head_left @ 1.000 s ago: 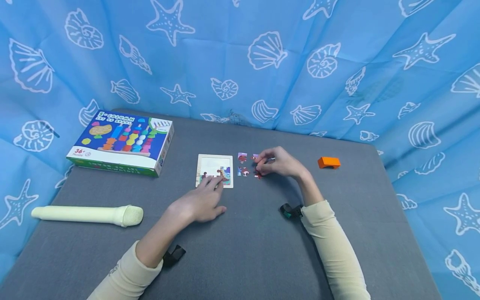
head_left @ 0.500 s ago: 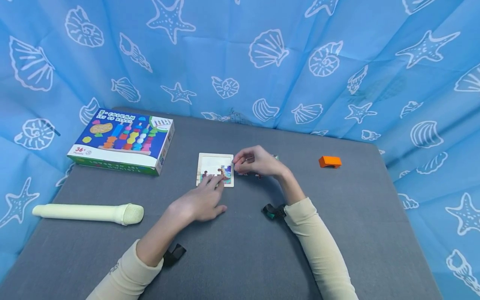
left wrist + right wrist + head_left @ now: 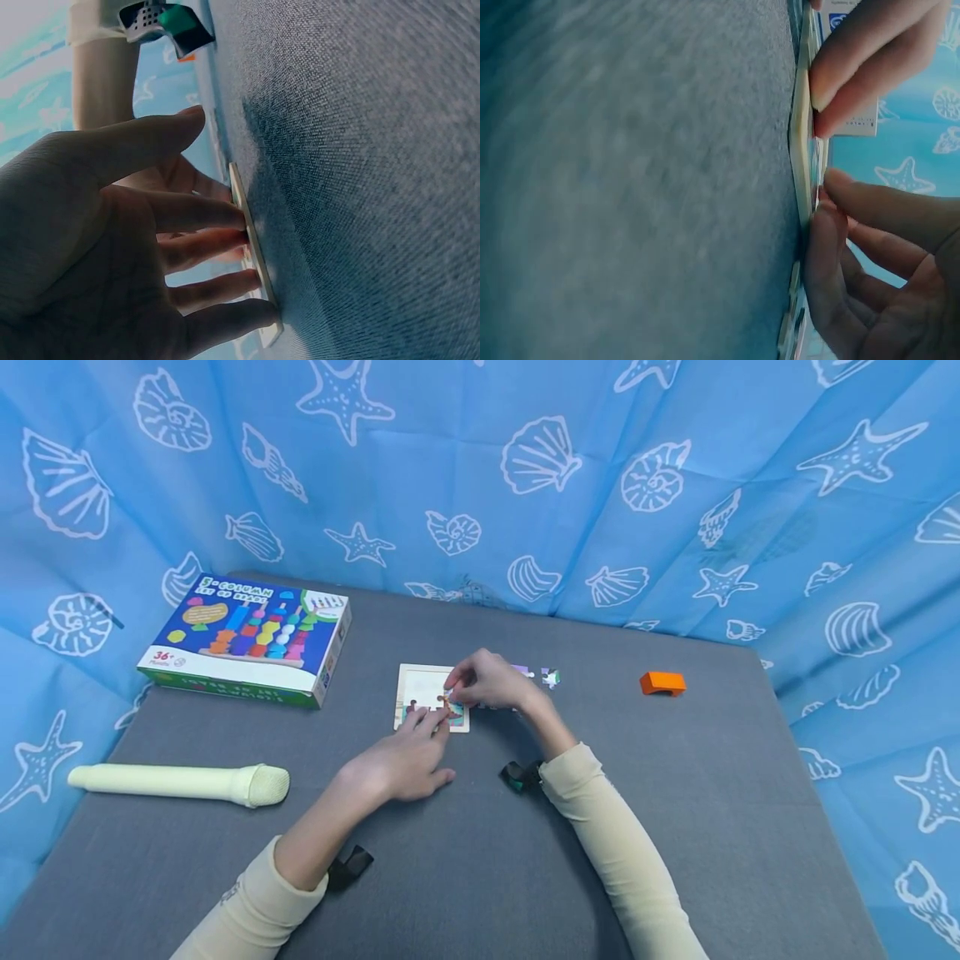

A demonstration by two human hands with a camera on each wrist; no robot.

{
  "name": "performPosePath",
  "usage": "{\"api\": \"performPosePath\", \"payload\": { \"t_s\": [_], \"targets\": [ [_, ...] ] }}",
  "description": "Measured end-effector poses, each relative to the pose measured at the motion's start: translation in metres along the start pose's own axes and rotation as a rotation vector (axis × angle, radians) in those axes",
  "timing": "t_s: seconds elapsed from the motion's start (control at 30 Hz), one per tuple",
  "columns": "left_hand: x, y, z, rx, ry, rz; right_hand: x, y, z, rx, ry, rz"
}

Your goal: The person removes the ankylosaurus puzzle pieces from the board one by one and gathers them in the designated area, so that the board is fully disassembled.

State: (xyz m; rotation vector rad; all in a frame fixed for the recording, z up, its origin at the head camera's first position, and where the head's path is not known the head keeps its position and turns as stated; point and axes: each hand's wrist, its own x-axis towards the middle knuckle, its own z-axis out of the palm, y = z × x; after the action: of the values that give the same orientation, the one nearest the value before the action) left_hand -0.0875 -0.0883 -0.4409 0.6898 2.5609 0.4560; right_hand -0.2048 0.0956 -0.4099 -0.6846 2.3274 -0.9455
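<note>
A small wooden jigsaw puzzle tray (image 3: 422,683) lies flat on the table, partly filled with colourful pieces along its lower part and right corner. The fingertips of my left hand (image 3: 403,763) rest on its near edge, fingers extended and spread, as the left wrist view also shows. My right hand (image 3: 493,680) is over the tray's right side, pinching a puzzle piece (image 3: 449,692) between thumb and fingertips; most of that piece is hidden. Loose puzzle pieces (image 3: 551,677) lie to the right of the tray, some covered by my right hand.
A bead-set box (image 3: 247,639) stands at the back left, with a pale green toy microphone (image 3: 180,783) in front of it. An orange arch block (image 3: 663,683) sits to the right. A blue shell-patterned curtain (image 3: 480,485) hangs behind the grey table.
My right hand has moved left from the loose pieces to the tray, carrying a puzzle piece. My left hand has stayed in place on the tray's near edge.
</note>
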Motion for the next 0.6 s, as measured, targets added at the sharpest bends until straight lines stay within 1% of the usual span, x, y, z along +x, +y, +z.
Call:
{"api": "performPosePath", "payload": {
  "t_s": [0.1,0.2,0.3,0.43,0.6],
  "targets": [
    [0.0,0.003,-0.002,0.027,-0.001,-0.001,0.001,-0.003,0.001,-0.038,0.011,0.009],
    [-0.002,0.003,-0.001,0.001,0.003,-0.011,0.0,-0.005,0.001,-0.056,0.034,0.0],
    [-0.007,0.009,-0.009,-0.016,0.001,-0.015,-0.002,-0.005,0.0,-0.061,0.052,-0.023],
    [-0.019,0.025,-0.027,-0.009,-0.02,-0.032,-0.006,-0.004,-0.001,-0.046,0.058,-0.051],
    [-0.025,0.029,-0.032,0.008,-0.028,-0.043,-0.01,0.001,0.0,0.002,0.061,-0.08]
  ]
}}
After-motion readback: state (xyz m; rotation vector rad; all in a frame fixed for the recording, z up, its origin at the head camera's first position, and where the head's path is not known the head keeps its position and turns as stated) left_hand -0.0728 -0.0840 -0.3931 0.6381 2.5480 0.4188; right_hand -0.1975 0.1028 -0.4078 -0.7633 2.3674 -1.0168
